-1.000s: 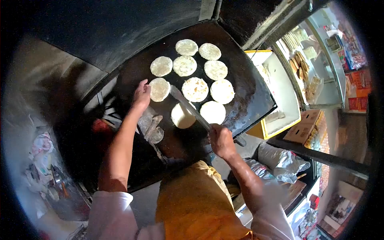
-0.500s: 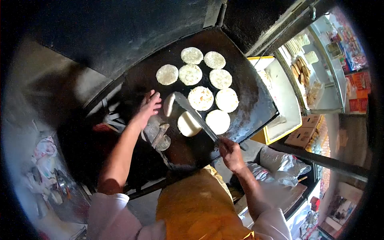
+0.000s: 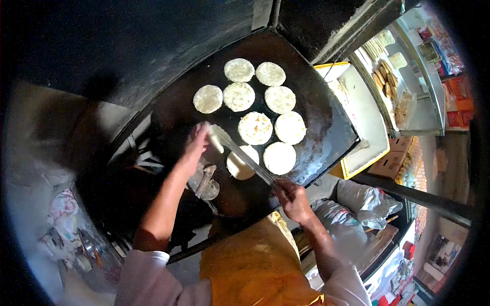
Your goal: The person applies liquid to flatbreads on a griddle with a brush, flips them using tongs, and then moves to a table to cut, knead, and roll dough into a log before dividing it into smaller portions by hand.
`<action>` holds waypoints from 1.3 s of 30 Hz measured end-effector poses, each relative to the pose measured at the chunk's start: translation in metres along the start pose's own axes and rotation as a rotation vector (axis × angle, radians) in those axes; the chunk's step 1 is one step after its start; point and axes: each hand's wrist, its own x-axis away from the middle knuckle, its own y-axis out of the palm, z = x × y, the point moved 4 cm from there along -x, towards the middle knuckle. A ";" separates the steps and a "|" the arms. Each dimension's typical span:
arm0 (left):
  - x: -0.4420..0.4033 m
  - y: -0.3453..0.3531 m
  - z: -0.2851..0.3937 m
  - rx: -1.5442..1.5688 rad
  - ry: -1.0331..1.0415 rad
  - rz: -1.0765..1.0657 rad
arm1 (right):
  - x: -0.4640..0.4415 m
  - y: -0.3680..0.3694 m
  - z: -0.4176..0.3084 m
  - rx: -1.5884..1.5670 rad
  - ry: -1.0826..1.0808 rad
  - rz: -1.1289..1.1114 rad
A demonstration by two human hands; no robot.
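Observation:
My right hand (image 3: 292, 198) is closed round the handle of a long metal spatula (image 3: 251, 162), whose blade reaches up and left over the dark griddle (image 3: 319, 120). At its far end a pale flatbread (image 3: 218, 140) is tilted, seen partly edge-on. Beside that bread is my left hand (image 3: 194, 144), blurred, its fingers stretched out close to the bread's edge; whether they touch it I cannot tell. Under the spatula lies another pale flatbread (image 3: 241, 166), partly hidden. Several more round flatbreads (image 3: 239, 97) lie flat, one with orange-brown spots (image 3: 255, 128).
A worn tool with a thick handle (image 3: 205, 182) rests at the griddle's near left edge. A yellow-rimmed white bin (image 3: 363, 120) adjoins its right side. Plastic bags (image 3: 365, 201) lie lower right. A glass case (image 3: 421, 84) holds browned bread sticks (image 3: 385, 79).
My left hand has moved up and right to the tilted flatbread, its fingers less spread. The spatula has shifted slightly, and the flatbread at its tip now leans the other way.

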 end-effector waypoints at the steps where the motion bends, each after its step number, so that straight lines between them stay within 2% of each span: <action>1: -0.007 -0.007 -0.012 0.169 0.081 0.005 | 0.006 -0.002 -0.005 -0.002 0.007 -0.007; 3: -0.005 -0.016 -0.004 0.264 0.007 -0.147 | 0.019 -0.011 -0.004 -0.071 0.140 0.013; 5: 0.004 -0.026 0.016 -0.015 0.030 0.049 | 0.027 -0.018 0.002 -0.082 0.046 0.151; 7: -0.032 -0.057 0.007 -0.374 0.378 0.239 | 0.036 -0.027 0.004 -0.168 0.167 0.151; 9: -0.037 -0.060 0.032 -0.618 0.580 0.270 | 0.045 -0.028 0.003 -0.185 0.210 0.168; 10: -0.040 -0.053 0.039 -0.611 0.669 0.288 | 0.051 -0.027 0.006 -0.200 0.213 0.190; 11: -0.045 -0.044 0.049 -0.611 0.671 0.284 | 0.055 -0.027 0.010 -0.215 0.215 0.213; 13: -0.048 -0.018 0.071 -1.070 0.909 0.325 | 0.063 -0.023 0.017 -0.189 0.188 0.217; 15: -0.058 0.005 0.078 -1.268 1.005 0.346 | 0.069 -0.020 0.013 -0.223 0.144 0.243; 17: -0.076 0.016 0.079 -1.425 0.986 0.352 | 0.077 -0.016 0.011 -0.292 0.156 0.277; 19: -0.099 0.017 0.077 -1.463 1.030 0.371 | 0.084 -0.016 0.011 -0.331 0.213 0.284; 20: -0.100 0.016 0.082 -1.447 1.122 0.378 | 0.085 -0.017 0.008 -0.291 0.222 0.269; 21: -0.094 0.013 0.094 -1.335 1.055 0.329 | 0.086 -0.017 0.009 -0.294 0.225 0.274; 23: -0.091 -0.005 0.114 -0.763 0.604 0.276 | 0.092 -0.014 0.015 -0.389 0.308 0.284; 24: -0.093 -0.016 0.122 -0.754 0.661 0.253 | 0.094 -0.013 0.018 -0.395 0.309 0.283; 27: -0.098 -0.057 0.134 -0.708 0.523 0.160 | 0.095 -0.012 0.024 -0.434 0.322 0.294; 30: -0.096 -0.072 0.128 -1.059 0.706 0.361 | 0.097 -0.014 0.030 -0.395 0.296 0.275; 31: -0.098 -0.066 0.123 -1.059 0.709 0.361 | 0.098 -0.014 0.033 -0.396 0.293 0.277; 33: -0.092 -0.035 0.114 -0.956 0.747 0.182 | 0.101 -0.016 0.036 -0.412 0.278 0.275; 35: -0.067 0.016 0.109 -1.024 0.855 0.132 | 0.103 -0.017 0.035 -0.405 0.282 0.269; 37: -0.066 0.052 0.100 -1.211 0.843 0.082 | 0.107 -0.022 0.033 -0.394 0.284 0.275; 38: -0.065 0.064 0.095 -1.148 0.932 0.048 | 0.111 -0.024 0.035 -0.412 0.321 0.292; 39: -0.071 0.069 0.093 -1.188 0.903 0.017 | 0.116 -0.026 0.037 -0.430 0.359 0.310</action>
